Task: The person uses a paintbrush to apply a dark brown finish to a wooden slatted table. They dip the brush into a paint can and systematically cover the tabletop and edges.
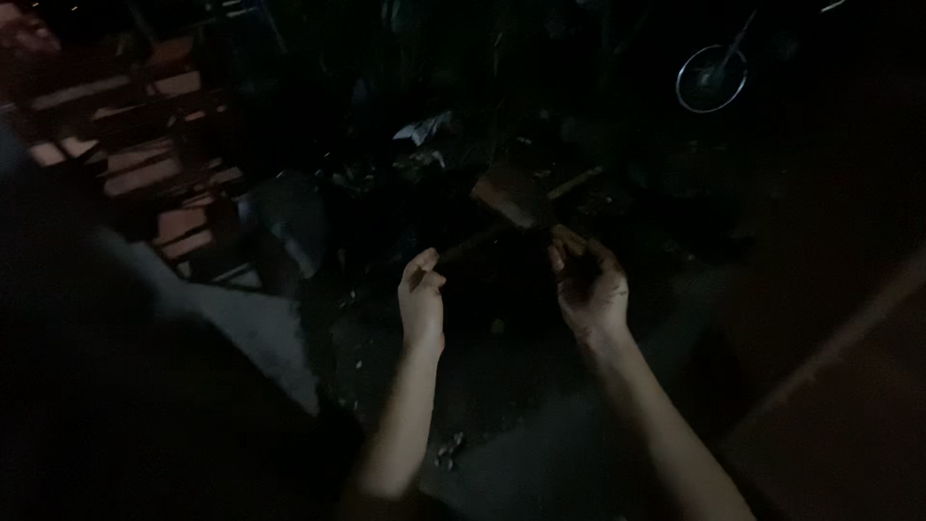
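Stick: a thin brownish stick (463, 249) runs slantwise between the two hands, over dark ground; the gloom hides its exact ends.
Left hand: the left hand (422, 299) is pinched, thumb against fingertips, at the lower end of the stick; whether it truly grips it, I cannot tell.
Right hand: the right hand (588, 285) is curled, fingers bent inward, with a short pale piece (569, 237) at its fingertips; the grip itself is too dark to judge.
Near the hands: a flat brown slab (506, 198) lies just beyond them among dark debris.
Further out: a metal ring (712, 79) shows at upper right, well apart; reddish wooden slats (145, 159) at upper left.
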